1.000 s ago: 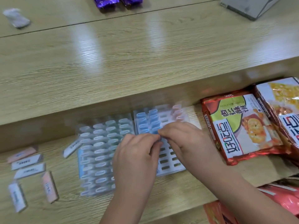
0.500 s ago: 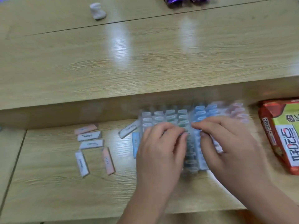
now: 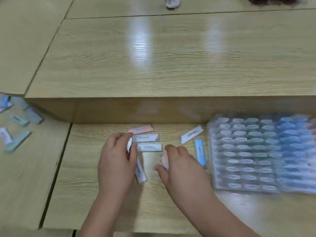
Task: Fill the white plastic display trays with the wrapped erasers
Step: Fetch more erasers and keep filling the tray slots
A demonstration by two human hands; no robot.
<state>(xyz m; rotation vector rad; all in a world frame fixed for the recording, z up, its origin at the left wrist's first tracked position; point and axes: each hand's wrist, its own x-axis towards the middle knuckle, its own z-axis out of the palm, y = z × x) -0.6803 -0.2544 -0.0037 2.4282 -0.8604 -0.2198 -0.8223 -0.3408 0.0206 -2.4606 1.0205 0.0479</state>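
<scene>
- Head view: right hand (image 3: pixel 181 166) pinches a pink eraser (image 3: pixel 164 159) between thumb and fingers, low over the lower desk (image 3: pixel 102 202).
- Left hand (image 3: pixel 118 161) curls over the ends of two white erasers (image 3: pixel 150 147); I cannot tell whether it grips one.
- Six loose erasers lie around: four white, one pink, one blue eraser (image 3: pixel 200 153).
- Filled trays (image 3: pixel 248 154), blurred, sit just beside the blue one, on its right; bare desk runs to the near edge.

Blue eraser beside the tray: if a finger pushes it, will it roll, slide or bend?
The blue eraser lies flat and looks block-shaped, so it probably slides rather than rolls. Its wrapper looks glossy and the table smooth, so it may slip easily. It looks small beside the tray, so it is likely light.
</scene>
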